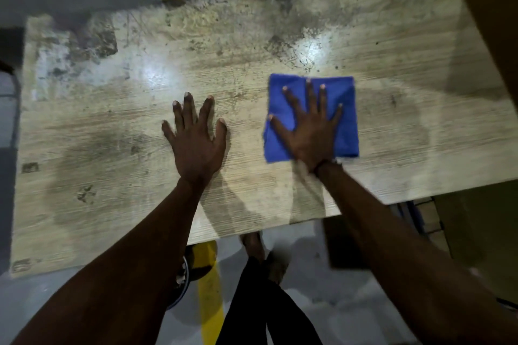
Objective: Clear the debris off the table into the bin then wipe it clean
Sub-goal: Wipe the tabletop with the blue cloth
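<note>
A worn, stained wooden table [112, 148] fills most of the head view. A folded blue cloth [344, 95] lies flat on its right half. My right hand [311, 131] presses down on the cloth, palm flat and fingers spread. My left hand [196, 137] rests flat on the bare table to the left of the cloth, fingers apart, holding nothing. Dark grime marks the far part of the table [283, 45]. Below the near edge, partly hidden by my left arm, is a round bin rim [183, 274].
A yellow floor stripe [208, 302] runs under the table on a grey floor. My legs and a foot [253, 244] stand at the near edge. A tall brown surface [493, 22] rises at the right. Dark objects [344, 244] sit under the table's right end.
</note>
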`<state>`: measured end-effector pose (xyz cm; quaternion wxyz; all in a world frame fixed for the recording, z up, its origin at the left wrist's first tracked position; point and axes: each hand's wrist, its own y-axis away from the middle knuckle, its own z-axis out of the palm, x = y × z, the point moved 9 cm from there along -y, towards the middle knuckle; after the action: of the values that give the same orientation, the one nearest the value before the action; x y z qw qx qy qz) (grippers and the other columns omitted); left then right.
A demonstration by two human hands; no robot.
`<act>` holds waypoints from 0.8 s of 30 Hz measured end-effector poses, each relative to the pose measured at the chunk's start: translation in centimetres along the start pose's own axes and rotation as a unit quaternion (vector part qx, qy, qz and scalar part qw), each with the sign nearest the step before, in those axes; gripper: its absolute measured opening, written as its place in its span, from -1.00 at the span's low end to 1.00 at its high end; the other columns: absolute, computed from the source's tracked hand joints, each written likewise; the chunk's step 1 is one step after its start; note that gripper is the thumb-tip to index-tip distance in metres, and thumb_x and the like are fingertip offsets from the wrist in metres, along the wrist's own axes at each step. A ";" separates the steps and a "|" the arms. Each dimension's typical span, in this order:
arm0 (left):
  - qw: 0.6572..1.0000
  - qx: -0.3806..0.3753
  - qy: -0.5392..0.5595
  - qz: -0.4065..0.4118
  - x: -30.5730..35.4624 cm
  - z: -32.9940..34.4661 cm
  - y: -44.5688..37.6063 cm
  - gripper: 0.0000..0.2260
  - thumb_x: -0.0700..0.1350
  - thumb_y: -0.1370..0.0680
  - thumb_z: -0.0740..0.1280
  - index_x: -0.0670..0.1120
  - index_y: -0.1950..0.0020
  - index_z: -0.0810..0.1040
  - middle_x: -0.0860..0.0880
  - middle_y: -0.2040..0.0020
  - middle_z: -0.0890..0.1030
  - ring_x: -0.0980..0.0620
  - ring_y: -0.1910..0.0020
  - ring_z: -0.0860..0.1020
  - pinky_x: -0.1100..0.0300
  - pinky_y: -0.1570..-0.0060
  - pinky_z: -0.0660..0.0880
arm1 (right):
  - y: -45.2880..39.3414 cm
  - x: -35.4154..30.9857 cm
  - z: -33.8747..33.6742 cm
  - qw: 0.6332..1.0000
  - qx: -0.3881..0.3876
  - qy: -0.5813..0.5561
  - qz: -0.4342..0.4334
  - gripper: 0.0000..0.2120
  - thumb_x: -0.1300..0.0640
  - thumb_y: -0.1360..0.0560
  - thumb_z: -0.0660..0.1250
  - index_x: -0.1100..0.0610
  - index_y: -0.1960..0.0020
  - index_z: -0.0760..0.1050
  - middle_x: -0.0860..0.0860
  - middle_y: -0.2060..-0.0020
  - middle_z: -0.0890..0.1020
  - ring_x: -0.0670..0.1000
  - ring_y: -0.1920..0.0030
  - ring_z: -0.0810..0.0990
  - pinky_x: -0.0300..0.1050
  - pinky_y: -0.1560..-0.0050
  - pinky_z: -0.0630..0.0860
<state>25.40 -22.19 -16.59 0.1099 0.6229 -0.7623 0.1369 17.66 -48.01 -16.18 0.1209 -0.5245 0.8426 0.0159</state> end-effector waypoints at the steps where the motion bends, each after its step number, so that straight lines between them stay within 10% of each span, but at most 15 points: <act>1: 1.000 0.001 0.003 -0.001 0.0 0.0 0.0 -0.48 0.23 -0.72 0.11 0.19 -0.69 0.19 -0.05 -0.74 0.06 -0.16 -0.72 -0.01 -0.38 -0.59 -0.04 | -2.6 1.3 0.0 1.000 -0.004 -0.003 0.025 -0.27 -0.55 -0.54 0.06 -0.31 -0.64 0.20 0.01 -0.71 0.12 0.18 -0.71 0.05 0.52 -0.56 -0.01; 5: 1.000 0.005 -0.002 0.000 0.0 0.1 0.0 -0.47 0.23 -0.72 0.09 0.19 -0.70 0.17 -0.05 -0.74 0.04 -0.15 -0.72 -0.02 -0.38 -0.60 -0.03 | -3.8 1.0 0.4 0.997 -0.003 0.002 0.072 -0.27 -0.53 -0.56 0.06 -0.28 -0.66 0.17 0.05 -0.72 0.09 0.21 -0.71 0.02 0.55 -0.55 -0.03; 11: 1.000 0.001 -0.013 0.004 0.0 0.2 -0.1 -0.46 0.22 -0.70 0.11 0.20 -0.69 0.18 -0.04 -0.74 0.03 -0.15 -0.72 0.00 -0.38 -0.58 0.02 | 8.3 -7.3 0.7 0.992 -0.057 -0.033 -0.110 -0.26 -0.51 -0.58 0.10 -0.28 -0.68 0.10 -0.01 -0.73 -0.04 0.14 -0.72 -0.14 0.46 -0.59 -0.12; 19: 1.000 0.011 -0.011 0.005 0.1 0.0 -0.1 -0.46 0.23 -0.71 0.09 0.19 -0.70 0.18 -0.05 -0.74 0.04 -0.14 -0.72 -0.01 -0.36 -0.59 -0.01 | -7.0 -2.1 1.6 0.999 -0.014 -0.025 0.034 -0.27 -0.52 -0.56 0.07 -0.28 -0.66 0.18 0.03 -0.72 0.08 0.19 -0.71 0.01 0.56 -0.54 -0.05; 24: 1.000 0.001 -0.027 0.007 0.1 0.1 -0.1 -0.45 0.23 -0.71 0.08 0.19 -0.71 0.15 -0.03 -0.75 -0.01 -0.13 -0.72 -0.03 -0.35 -0.59 0.01 | 4.4 -7.5 0.7 0.998 -0.023 -0.010 -0.056 -0.27 -0.47 -0.58 0.11 -0.25 -0.68 0.12 0.03 -0.73 0.01 0.17 -0.72 -0.07 0.48 -0.58 -0.09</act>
<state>25.51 -22.30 -16.67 0.0880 0.6210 -0.7693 0.1214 17.07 -39.36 -15.63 0.1178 -0.5732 0.8102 0.0334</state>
